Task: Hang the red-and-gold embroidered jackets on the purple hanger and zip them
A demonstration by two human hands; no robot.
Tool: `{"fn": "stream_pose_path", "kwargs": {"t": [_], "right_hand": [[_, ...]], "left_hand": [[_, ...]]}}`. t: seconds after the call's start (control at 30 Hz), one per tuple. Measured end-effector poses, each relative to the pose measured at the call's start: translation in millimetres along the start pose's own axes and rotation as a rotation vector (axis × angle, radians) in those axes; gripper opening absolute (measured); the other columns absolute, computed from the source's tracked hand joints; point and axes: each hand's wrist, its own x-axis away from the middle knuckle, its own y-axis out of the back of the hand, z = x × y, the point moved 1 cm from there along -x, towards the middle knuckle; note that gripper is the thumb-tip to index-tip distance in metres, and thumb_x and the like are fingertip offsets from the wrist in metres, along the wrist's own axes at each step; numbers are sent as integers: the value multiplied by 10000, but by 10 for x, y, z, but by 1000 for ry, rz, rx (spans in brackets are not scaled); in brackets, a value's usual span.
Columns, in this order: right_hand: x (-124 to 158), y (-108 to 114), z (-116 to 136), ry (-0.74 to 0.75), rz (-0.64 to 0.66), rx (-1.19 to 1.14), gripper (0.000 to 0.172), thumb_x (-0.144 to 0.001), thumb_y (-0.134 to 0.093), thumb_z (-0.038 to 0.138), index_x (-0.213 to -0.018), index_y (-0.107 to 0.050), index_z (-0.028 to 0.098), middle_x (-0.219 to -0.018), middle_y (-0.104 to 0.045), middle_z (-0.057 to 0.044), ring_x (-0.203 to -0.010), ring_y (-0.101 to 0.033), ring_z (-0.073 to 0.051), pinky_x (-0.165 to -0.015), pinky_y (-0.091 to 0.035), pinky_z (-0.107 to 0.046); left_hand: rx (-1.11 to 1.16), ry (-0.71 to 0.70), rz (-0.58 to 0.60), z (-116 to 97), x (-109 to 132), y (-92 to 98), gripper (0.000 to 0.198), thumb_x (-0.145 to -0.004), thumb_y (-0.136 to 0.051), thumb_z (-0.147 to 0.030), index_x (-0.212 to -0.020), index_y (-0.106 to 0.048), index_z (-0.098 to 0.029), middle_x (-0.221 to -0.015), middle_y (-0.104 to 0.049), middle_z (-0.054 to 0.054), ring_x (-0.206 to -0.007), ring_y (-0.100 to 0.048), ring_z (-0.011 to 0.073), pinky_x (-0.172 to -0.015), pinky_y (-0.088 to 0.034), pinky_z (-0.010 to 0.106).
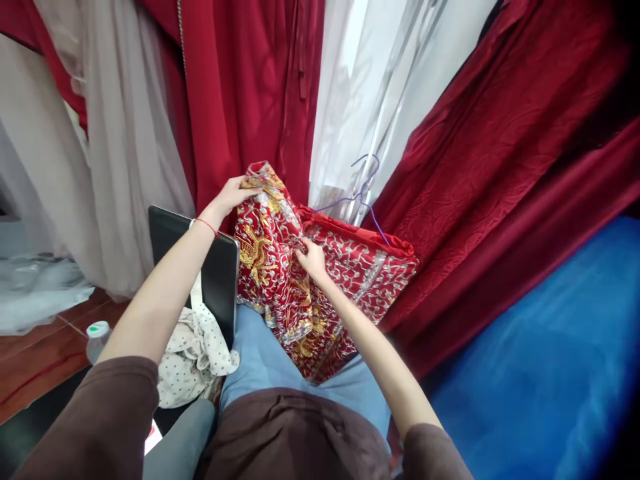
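Gripping the upper end of a gold-embroidered red garment [256, 255] with the left hand [235, 194], pinching its side with the right hand [312, 259], nearer the purple hanger [361, 196]; held over blue jeans [263, 341], lengthwise toward the body.

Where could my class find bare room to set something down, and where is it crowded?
Bare floor shows at left, bordered by pale sheeting, a capped bottle and a dark surface. The lap is crowded: left hand and right hand hold embroidered red fabric beside dotted cloth and a black panel.

Free room over blue fabric [545, 360]; obstacles: purple hanger [361, 195], black panel [223, 280]
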Motion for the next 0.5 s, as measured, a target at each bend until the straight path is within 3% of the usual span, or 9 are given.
{"fn": "stream_pose_path", "kwargs": {"t": [0.13, 0.2, 0.27, 0.37, 0.43, 0.5], "right_hand": [[-459, 213, 684, 163, -114, 192, 343, -963, -465, 223, -1238, -670, 208, -920, -748, -62, -857, -691, -217, -795, -497, -308], [-631, 351, 1055, 257, -153, 256, 390, -991, -402, 214, -1302, -636, 196, -927, -736, -74, -864, -684, -215, -789, -483, -302], [-687, 424, 1380, 347, -198, 302, 440, -1007, -347, 189, -1379, -580, 195, -988, -723, -84, -898, -677, -209, -794, -477, -292], [-480, 327, 1673, 574, -218, 350, 474, -1015, -326, 165, -1444, -517, 226, -1189, -684, -101, -985, -664, -197, -818, -484, -276], [-199, 139, 1700, 780, -178, 372, 457, -1018, -344, 156, -1424, -535, 244, -1306, -648, -112, -1038, -654, -192, -850, -495, -281], [93, -89, 1623, 972, -118, 399, 421, -1016, -369, 152, -1370, -579, 243, -1358, -633, -125, -1116, -635, -202, -898, -498, -307]], "left_hand": [[-39, -87, -252, -193, -154, 722, 731, -598, -925, -460, -1133, -632, -58, -1128, -746, 54, -1039, -662, 150, -1092, -492, 402], [-74, -181, -287, -437, -188, 1154, 875, -563, -925, -530, -1193, -584, -27, -1197, -718, 57, -1066, -633, 128, -1124, -467, 414], [-118, -316, -265, -707, -82, 1616, 1028, -532, -915, -589, -1276, -523, 3, -1308, -658, 87, -1166, -603, 161, -1140, -439, 442], [-238, -469, -147, -960, 481, 2274, 1050, -615, -850, -639, -1372, -476, -14, -1390, -583, 65, -1344, -495, 245, -1160, -352, 469], [-367, -324, -49, -918, 1085, 2603, 1046, -559, -842, -719, -1341, -564, -83, -1341, -636, 49, -1317, -512, 289, -1147, -381, 476], [-579, -70, 83, -712, 1744, 2786, 1029, -549, -685, -900, -1224, -684, -123, -1276, -689, 89, -1194, -600, 307, -1048, -497, 459]]}}
